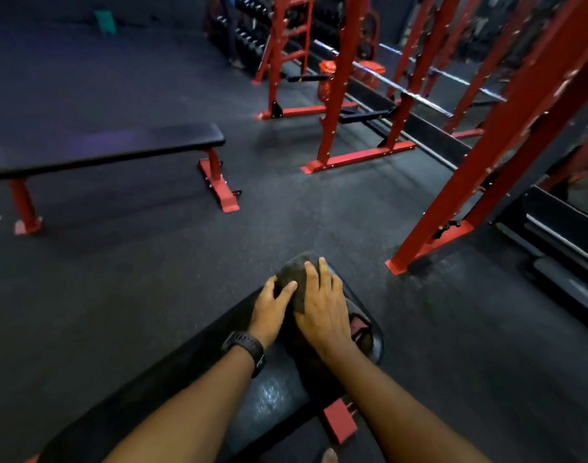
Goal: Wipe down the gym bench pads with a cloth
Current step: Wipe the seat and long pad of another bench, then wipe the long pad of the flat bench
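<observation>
- Your right hand (322, 312) lies palm-down on the cloth (292, 274). Its fingers (314, 274) are straight and pressed together, pointing away from you.
- Your left hand (271, 307) rests on the cloth's left edge, just beside the right hand and touching it. The thumb lies spread across the top of the cloth, and the other fingers (268, 285) bend down over the edge. You cannot tell from this view whether they grip the cloth or only press on it.
- The cloth is dark grey and sits at the far, rounded end of the bench pad (272, 396), under both hands. Part of it overhangs the pad's tip.
- The bench pad is black and runs diagonally from the lower left of the view to its end at the cloth. A glossy patch shows between your forearms.
- A black wristwatch (244, 349) is on your left wrist.
- A red frame foot (339, 424) shows below the pad's right edge.
- A second bench (102, 148), black pad on red legs, stands well apart on the dark rubber floor (152, 262) to the left.
- Red rack uprights (486, 168) stand to the right.
</observation>
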Demonstrator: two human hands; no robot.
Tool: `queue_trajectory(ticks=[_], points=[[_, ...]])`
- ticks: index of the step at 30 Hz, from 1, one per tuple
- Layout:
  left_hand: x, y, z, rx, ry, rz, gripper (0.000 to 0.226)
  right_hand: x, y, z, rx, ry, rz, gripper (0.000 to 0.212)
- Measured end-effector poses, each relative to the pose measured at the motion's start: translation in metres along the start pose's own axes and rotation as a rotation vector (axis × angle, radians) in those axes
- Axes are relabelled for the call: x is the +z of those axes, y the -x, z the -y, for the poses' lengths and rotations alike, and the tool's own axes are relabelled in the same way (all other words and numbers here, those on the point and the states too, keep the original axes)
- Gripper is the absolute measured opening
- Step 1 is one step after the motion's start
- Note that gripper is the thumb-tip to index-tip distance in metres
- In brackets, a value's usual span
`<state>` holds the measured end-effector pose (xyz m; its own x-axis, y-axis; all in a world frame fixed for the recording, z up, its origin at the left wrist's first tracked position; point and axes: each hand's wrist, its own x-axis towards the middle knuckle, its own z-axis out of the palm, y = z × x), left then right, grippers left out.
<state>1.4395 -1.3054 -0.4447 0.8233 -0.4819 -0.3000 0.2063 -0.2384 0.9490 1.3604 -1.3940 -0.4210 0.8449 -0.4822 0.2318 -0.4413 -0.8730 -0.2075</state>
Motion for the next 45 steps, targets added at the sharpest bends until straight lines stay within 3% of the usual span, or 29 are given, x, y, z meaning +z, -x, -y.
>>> queue_trajectory(ticks=[3,8,11,15,21,24,34,39,45], points=[[0.017,-0.007,-0.031,0.133,0.033,-0.045,0.016,-0.022,-0.006,-0.012,0.051,-0.113,-0.016,0.088],[0.059,-0.018,-0.072,0.214,0.131,-0.094,0.018,-0.051,-0.019,-0.051,0.297,-0.642,-0.014,0.101],[0.099,-0.024,-0.094,0.221,0.216,-0.062,0.016,-0.072,-0.039,-0.092,0.499,-0.895,-0.052,0.076],[0.176,-0.026,-0.127,0.273,0.252,-0.045,0.012,-0.103,-0.056,-0.166,0.512,-1.021,-0.074,0.046],[0.297,-0.007,-0.179,0.127,0.318,0.147,0.031,-0.160,-0.065,-0.287,0.384,-1.074,-0.230,0.035],[0.340,-0.005,-0.193,0.154,0.297,0.206,0.036,-0.184,-0.067,-0.330,0.380,-1.103,-0.292,0.030],[0.444,-0.061,-0.217,0.259,0.165,0.119,0.025,-0.193,-0.115,-0.422,0.544,-1.216,-0.247,0.045],[0.469,-0.131,-0.238,0.329,0.115,0.105,0.029,-0.182,-0.181,-0.458,0.507,-1.207,-0.279,0.047],[0.466,-0.237,-0.282,0.353,0.266,0.034,0.023,-0.169,-0.300,-0.464,0.424,-1.246,-0.208,0.040]])
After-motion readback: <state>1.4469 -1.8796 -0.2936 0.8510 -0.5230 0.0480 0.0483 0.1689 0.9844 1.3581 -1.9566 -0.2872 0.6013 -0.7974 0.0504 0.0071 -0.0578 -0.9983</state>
